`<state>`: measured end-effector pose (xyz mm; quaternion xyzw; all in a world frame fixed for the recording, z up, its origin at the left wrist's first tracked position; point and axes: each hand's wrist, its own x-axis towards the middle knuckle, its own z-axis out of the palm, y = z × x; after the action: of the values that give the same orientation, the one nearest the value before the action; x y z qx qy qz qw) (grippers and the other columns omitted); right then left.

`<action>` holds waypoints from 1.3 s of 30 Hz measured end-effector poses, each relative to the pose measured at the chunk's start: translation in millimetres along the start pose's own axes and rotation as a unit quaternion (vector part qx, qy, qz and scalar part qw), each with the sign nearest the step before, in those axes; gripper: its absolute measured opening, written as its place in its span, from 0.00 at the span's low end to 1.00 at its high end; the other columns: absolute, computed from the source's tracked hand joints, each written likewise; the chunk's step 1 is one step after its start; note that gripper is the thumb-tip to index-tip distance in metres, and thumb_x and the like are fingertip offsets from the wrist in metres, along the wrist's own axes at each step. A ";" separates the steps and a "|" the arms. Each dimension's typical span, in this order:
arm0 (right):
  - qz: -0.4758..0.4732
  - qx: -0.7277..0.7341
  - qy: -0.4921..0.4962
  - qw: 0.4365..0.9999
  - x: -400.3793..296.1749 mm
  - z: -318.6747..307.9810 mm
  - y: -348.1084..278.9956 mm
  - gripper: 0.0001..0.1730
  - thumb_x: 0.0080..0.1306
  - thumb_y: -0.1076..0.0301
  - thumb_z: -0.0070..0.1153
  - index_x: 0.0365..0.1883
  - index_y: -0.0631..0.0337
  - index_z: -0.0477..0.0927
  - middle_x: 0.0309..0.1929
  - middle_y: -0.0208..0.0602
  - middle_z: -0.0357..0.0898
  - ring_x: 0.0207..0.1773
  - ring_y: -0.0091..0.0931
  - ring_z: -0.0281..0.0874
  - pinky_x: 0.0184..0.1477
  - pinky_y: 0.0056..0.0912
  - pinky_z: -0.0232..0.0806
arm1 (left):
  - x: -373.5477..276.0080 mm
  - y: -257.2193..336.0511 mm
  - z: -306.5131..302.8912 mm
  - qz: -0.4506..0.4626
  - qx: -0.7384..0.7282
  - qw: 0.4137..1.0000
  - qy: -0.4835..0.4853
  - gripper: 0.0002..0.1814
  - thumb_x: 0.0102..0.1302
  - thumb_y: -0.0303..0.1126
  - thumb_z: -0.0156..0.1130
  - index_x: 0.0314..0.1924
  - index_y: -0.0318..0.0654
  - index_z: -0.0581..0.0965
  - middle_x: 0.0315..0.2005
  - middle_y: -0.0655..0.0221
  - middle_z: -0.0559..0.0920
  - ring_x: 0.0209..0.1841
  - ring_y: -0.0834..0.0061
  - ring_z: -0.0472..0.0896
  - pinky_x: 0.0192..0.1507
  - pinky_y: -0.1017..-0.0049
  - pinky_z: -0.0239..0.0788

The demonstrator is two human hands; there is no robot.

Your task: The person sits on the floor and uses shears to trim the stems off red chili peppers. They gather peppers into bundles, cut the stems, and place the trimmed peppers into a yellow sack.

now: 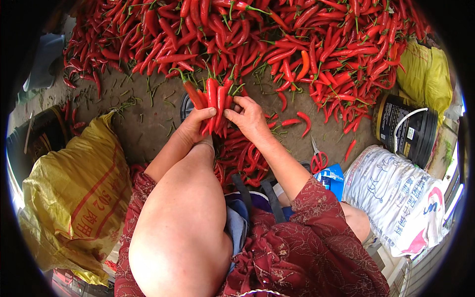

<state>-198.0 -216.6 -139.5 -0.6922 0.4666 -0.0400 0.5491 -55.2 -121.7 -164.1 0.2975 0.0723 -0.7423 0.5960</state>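
Several glossy red chili peppers stand as a bunch in my left hand, green stems up and tips down. My left thumb lies across the front of the bunch. My right hand grips the bunch's right side, its thumb at the front and its other fingers curled, partly hidden. One pepper at the left of the bunch is darker, brownish red. Beneath my hands, between my legs, lies a smaller heap of red chili peppers. Beyond my hands spreads a large pile of red chili peppers.
Red-handled scissors lie on the ground at right, by a blue packet. A white woven sack and a tipped black bucket lie beyond. At left are a yellow woven sack and another dark bucket. Loose green stems litter the ground.
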 end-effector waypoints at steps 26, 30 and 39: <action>-0.149 -0.109 -0.030 0.982 0.3 -34.4 23.8 0.11 0.52 0.71 0.61 0.34 0.63 0.79 0.30 0.39 0.77 0.35 0.35 0.79 0.37 0.34 0.71 | 4.2 -5.3 -13.0 0.010 0.123 0.992 -0.018 0.41 0.45 0.45 0.74 0.57 0.32 0.70 0.38 0.61 0.81 0.37 0.69 0.81 0.38 0.71 0.77; -0.070 0.043 -0.019 0.996 3.3 -21.9 20.1 0.11 0.53 0.76 0.61 0.35 0.67 0.79 0.29 0.36 0.77 0.34 0.24 0.79 0.37 0.28 0.71 | 2.9 -2.7 -6.1 -0.004 0.117 0.993 0.004 0.41 0.44 0.45 0.74 0.56 0.33 0.71 0.37 0.62 0.81 0.36 0.70 0.81 0.37 0.73 0.76; -0.142 -0.305 0.197 0.921 35.5 -96.3 48.3 0.13 0.49 0.74 0.62 0.36 0.59 0.82 0.36 0.40 0.76 0.43 0.37 0.75 0.46 0.37 0.70 | 0.9 9.2 12.3 -0.043 0.152 0.986 -0.051 0.42 0.43 0.41 0.74 0.58 0.32 0.69 0.49 0.56 0.79 0.50 0.66 0.79 0.56 0.69 0.69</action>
<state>-261.8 -308.9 -156.3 -0.8635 0.4516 -0.1092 0.1964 -51.1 -130.7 -152.3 0.3430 -0.0591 -0.7836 0.5146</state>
